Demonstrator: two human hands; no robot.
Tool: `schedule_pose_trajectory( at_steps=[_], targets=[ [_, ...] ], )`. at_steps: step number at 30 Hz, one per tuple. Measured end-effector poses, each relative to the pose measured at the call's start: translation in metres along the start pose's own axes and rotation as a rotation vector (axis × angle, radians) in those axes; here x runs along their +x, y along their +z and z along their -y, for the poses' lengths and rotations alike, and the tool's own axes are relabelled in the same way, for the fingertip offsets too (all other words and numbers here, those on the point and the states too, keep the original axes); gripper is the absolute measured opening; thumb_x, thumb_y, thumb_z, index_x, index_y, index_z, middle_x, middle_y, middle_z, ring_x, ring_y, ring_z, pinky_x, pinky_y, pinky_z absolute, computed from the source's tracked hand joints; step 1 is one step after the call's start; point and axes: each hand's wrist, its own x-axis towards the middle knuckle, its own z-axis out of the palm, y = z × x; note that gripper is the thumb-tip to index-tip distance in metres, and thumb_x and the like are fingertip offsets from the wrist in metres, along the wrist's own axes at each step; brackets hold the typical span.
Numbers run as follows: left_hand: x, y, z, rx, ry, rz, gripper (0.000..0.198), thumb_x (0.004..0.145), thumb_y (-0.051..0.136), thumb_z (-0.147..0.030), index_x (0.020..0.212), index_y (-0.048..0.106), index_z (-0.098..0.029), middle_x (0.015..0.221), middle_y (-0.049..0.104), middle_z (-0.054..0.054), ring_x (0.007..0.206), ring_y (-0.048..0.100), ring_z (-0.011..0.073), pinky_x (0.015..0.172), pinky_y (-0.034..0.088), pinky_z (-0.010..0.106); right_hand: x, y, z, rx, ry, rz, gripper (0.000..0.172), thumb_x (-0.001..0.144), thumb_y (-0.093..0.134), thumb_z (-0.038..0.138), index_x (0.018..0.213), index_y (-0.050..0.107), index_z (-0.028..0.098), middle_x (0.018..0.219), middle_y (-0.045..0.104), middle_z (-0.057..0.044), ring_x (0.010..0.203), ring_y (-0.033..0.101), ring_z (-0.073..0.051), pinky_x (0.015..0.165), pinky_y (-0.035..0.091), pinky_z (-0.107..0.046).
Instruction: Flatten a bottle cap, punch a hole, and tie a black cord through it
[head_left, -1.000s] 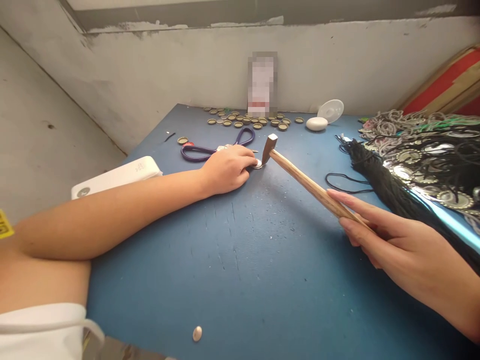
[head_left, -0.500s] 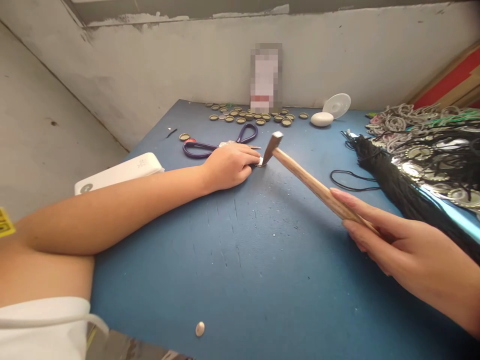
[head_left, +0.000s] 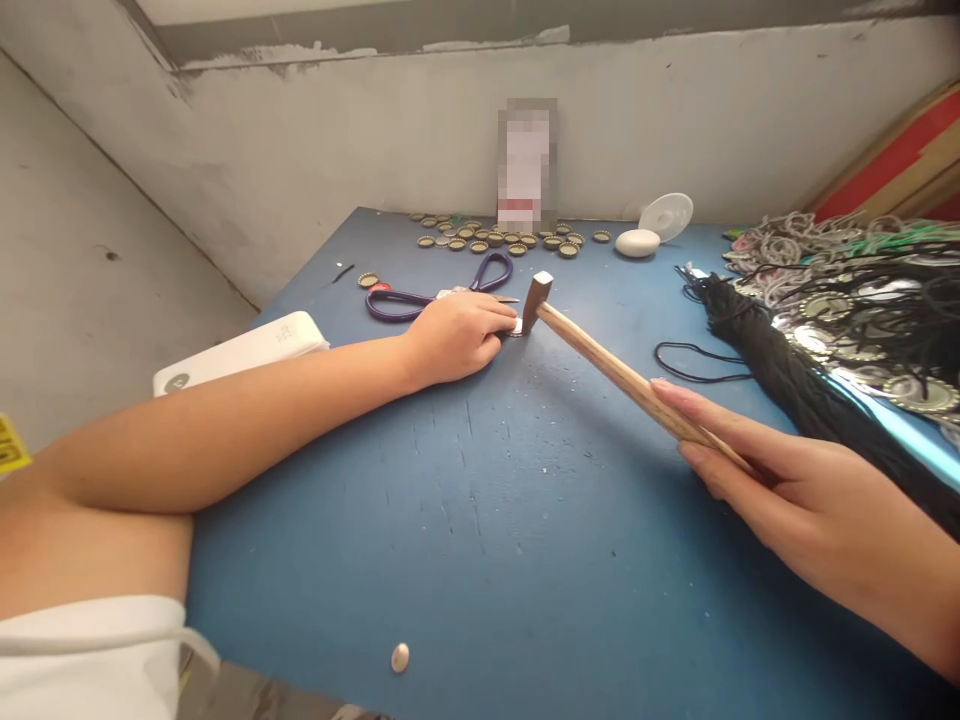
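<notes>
My right hand (head_left: 795, 500) is closed round the wooden handle of a hammer (head_left: 600, 362). The hammer's head is over the blue table, its narrow end down beside a small bottle cap (head_left: 517, 326). Fingertips of my left hand (head_left: 457, 335) hold that cap against the table from the left; part of it is hidden by them. Just behind my left hand lie scissors (head_left: 397, 304) with dark blue handles, partly covered by the hand.
Several bottle caps (head_left: 495, 239) lie at the back before an upright phone-like object (head_left: 525, 165). Right of them sit a white oval object (head_left: 637, 243) and a clear disc (head_left: 666, 217). Black cords (head_left: 795, 370) fill the right side. A white box (head_left: 240, 352) is behind my left forearm.
The view has shifted slightly. The hammer's head is a little further left and lower in the picture, still beside the cap. Both hands keep their hold.
</notes>
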Motion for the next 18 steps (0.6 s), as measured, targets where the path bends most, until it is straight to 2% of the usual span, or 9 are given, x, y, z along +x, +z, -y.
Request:
schedule_pose_trajectory(
  at_steps=[3,5,7,9,14,18],
  targets=[
    [0.0,-0.001,0.0,0.002,0.009,0.002,0.039,0.084,0.051,-0.008,0.109,0.079,-0.019,0.12,0.078,0.007,0.117,0.072,0.0239,0.106,0.056,0.039,0.002,-0.007,0.004,0.06,0.04,0.009,0.056,0.084,0.056,0.051,0.13,0.076,0.025,0.099,0.084,-0.005,0.075,0.079,-0.026,0.08,0.066,-0.042],
    [-0.001,-0.002,0.0,0.006,0.009,0.003,0.039,0.084,0.051,-0.007,0.111,0.078,-0.018,0.121,0.077,0.009,0.118,0.071,0.0247,0.107,0.056,0.041,0.001,-0.011,0.004,0.06,0.066,-0.008,0.06,0.085,0.057,0.052,0.135,0.072,0.023,0.077,0.08,-0.003,0.051,0.069,-0.021,0.063,0.064,-0.039],
    [-0.002,-0.002,0.0,0.012,-0.01,-0.002,0.04,0.083,0.052,-0.007,0.113,0.077,-0.017,0.121,0.076,0.01,0.118,0.07,0.0255,0.104,0.057,0.042,0.0,-0.013,0.001,0.055,0.077,-0.008,0.063,0.087,0.057,0.054,0.141,0.067,0.023,0.063,0.07,0.0,0.04,0.056,-0.018,0.045,0.054,-0.034],
    [-0.002,-0.003,0.0,0.016,-0.014,-0.007,0.04,0.083,0.053,-0.006,0.113,0.076,-0.018,0.123,0.075,0.01,0.119,0.069,0.0256,0.104,0.057,0.042,0.0,-0.012,-0.004,0.058,0.085,0.022,0.064,0.088,0.057,0.056,0.144,0.065,0.026,0.057,0.062,0.003,0.038,0.051,-0.017,0.038,0.046,-0.032],
    [-0.001,-0.002,0.0,-0.021,0.043,0.032,0.044,0.083,0.05,-0.004,0.117,0.075,-0.017,0.127,0.074,0.009,0.122,0.068,0.0236,0.109,0.054,0.04,0.002,-0.008,-0.011,0.092,0.118,0.104,0.061,0.089,0.057,0.056,0.144,0.064,0.029,0.06,0.063,0.005,0.043,0.051,-0.015,0.04,0.045,-0.032],
    [-0.001,-0.002,0.0,0.008,-0.007,-0.003,0.043,0.083,0.051,-0.007,0.119,0.075,-0.014,0.125,0.073,0.012,0.12,0.068,0.0264,0.106,0.056,0.042,0.001,-0.008,-0.007,0.123,0.098,0.075,0.058,0.088,0.057,0.053,0.14,0.068,0.029,0.057,0.061,0.006,0.041,0.049,-0.014,0.04,0.044,-0.031]
  ],
)
